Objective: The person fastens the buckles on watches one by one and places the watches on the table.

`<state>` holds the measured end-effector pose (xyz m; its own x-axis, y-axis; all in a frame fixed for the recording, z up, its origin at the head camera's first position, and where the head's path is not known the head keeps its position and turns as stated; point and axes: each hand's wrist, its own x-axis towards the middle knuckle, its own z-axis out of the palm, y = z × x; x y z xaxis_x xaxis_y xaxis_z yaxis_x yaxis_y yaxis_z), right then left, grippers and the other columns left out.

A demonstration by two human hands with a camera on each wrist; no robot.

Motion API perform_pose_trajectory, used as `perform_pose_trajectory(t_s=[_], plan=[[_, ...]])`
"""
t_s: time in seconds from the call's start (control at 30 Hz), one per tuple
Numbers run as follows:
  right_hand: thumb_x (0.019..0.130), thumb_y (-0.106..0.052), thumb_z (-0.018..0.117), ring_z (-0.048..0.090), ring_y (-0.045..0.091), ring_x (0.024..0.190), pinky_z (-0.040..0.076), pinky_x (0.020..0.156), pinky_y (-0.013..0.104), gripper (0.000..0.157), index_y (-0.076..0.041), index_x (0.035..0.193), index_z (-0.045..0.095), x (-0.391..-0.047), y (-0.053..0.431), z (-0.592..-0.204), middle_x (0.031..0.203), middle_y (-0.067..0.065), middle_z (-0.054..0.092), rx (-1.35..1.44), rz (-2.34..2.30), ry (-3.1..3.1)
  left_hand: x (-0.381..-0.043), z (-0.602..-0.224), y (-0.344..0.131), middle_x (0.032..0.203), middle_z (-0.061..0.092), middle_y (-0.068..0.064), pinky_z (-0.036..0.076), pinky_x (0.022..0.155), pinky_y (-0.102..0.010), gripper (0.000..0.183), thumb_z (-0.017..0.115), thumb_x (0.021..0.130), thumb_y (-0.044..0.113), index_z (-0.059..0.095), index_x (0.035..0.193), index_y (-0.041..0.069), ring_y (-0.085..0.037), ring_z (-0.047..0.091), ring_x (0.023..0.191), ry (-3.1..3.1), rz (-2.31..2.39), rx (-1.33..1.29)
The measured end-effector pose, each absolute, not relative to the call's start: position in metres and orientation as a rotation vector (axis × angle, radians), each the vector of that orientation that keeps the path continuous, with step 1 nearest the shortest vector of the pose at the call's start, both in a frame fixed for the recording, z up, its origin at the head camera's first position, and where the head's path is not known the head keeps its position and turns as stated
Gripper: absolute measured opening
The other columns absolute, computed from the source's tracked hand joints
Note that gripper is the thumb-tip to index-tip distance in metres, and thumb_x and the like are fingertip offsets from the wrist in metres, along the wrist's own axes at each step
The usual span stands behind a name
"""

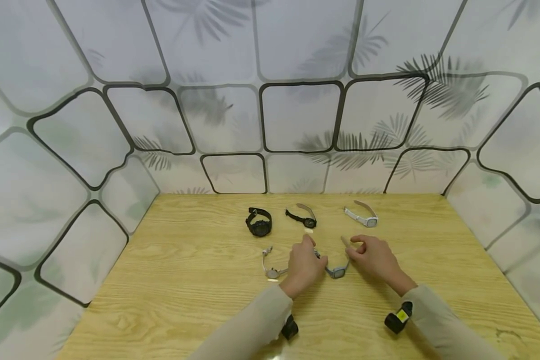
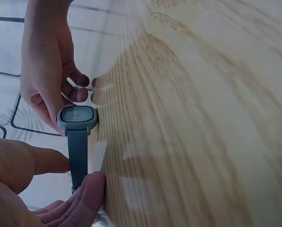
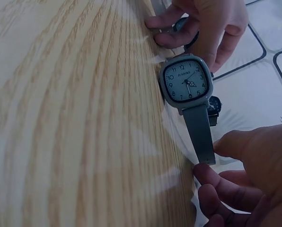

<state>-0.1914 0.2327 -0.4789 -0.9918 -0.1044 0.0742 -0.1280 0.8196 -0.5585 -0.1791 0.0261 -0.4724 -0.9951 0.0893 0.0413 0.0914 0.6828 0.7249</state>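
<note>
A blue-grey wristwatch (image 1: 339, 272) with a rounded square face lies on the table between my two hands. My left hand (image 1: 306, 262) pinches one end of its strap between thumb and fingers. At the other strap end, my right hand (image 1: 375, 257) holds the band, thumb on one side and fingertips on the other. The dial of this wristwatch (image 3: 186, 81) faces up with its numerals showing in the right wrist view. Behind my left hand, another watch (image 1: 317, 253) is mostly hidden.
A thin-banded watch (image 1: 272, 273) lies just left of my left hand. Farther back stand a chunky black watch (image 1: 260, 227), a slim black watch (image 1: 309, 222) and a white watch (image 1: 371, 221). Patterned cloth walls (image 1: 301, 117) enclose the wooden table (image 1: 184, 290).
</note>
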Motion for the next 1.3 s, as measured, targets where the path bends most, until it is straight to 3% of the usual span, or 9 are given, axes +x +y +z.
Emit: perform_pose_trajectory(t_s=[0.13, 0.3, 0.53, 0.83, 1.1, 1.3], plan=[[0.096, -0.029, 0.072, 0.064, 0.013, 0.067, 0.053, 0.059, 0.034, 0.042, 0.004, 0.122, 0.071, -0.191, 0.23, -0.478, 0.083, 0.002, 0.075, 0.115, 0.905, -2.992, -0.18, -0.475, 0.028, 0.072, 0.056, -0.002, 0.044, 0.049, -0.027, 0.023, 0.081, 0.087, 0.017, 0.064, 0.095, 0.004, -0.014, 0.052, 0.057, -2.863, -1.242, -0.157], [0.096, -0.035, 0.073, 0.068, 0.017, 0.071, 0.054, 0.058, 0.036, 0.043, 0.002, 0.118, 0.073, -0.191, 0.229, -0.476, 0.086, 0.004, 0.075, 0.073, 0.902, -3.018, -0.182, -0.475, 0.028, 0.076, 0.062, -0.003, 0.047, 0.051, -0.025, 0.018, 0.081, 0.087, 0.014, 0.068, 0.092, 0.003, -0.012, 0.054, 0.058, -2.846, -1.271, -0.13], [0.093, -0.025, 0.075, 0.072, 0.02, 0.076, 0.058, 0.065, 0.04, 0.028, 0.0, 0.106, 0.078, -0.191, 0.228, -0.477, 0.085, 0.005, 0.077, 0.059, 0.927, -2.999, -0.187, -0.474, 0.028, 0.078, 0.069, -0.003, 0.054, 0.057, -0.026, 0.011, 0.081, 0.085, 0.01, 0.074, 0.089, 0.003, -0.012, 0.062, 0.064, -2.815, -1.295, -0.091], [0.093, -0.019, 0.075, 0.064, 0.011, 0.068, 0.053, 0.063, 0.035, 0.013, -0.008, 0.087, 0.079, -0.19, 0.227, -0.483, 0.076, -0.003, 0.073, 0.065, 0.942, -2.899, -0.189, -0.477, 0.026, 0.072, 0.07, 0.001, 0.054, 0.058, -0.025, 0.003, 0.078, 0.083, 0.004, 0.077, 0.086, 0.003, -0.008, 0.06, 0.061, -2.727, -1.383, -0.113], [0.093, -0.015, 0.073, 0.063, 0.013, 0.066, 0.052, 0.061, 0.036, 0.01, -0.01, 0.085, 0.078, -0.187, 0.227, -0.485, 0.076, -0.002, 0.072, 0.099, 0.945, -2.823, -0.189, -0.479, 0.028, 0.074, 0.073, -0.001, 0.053, 0.055, -0.022, 0.005, 0.076, 0.085, 0.0, 0.076, 0.088, 0.004, -0.006, 0.066, 0.063, -2.631, -1.461, -0.145], [0.092, -0.011, 0.07, 0.063, 0.012, 0.066, 0.051, 0.06, 0.033, 0.009, -0.009, 0.087, 0.077, -0.186, 0.227, -0.482, 0.075, -0.003, 0.071, 0.135, 0.972, -2.753, -0.19, -0.475, 0.027, 0.07, 0.07, 0.001, 0.049, 0.048, -0.019, 0.005, 0.076, 0.087, 0.001, 0.075, 0.091, 0.004, -0.003, 0.06, 0.054, -2.556, -1.53, -0.133]])
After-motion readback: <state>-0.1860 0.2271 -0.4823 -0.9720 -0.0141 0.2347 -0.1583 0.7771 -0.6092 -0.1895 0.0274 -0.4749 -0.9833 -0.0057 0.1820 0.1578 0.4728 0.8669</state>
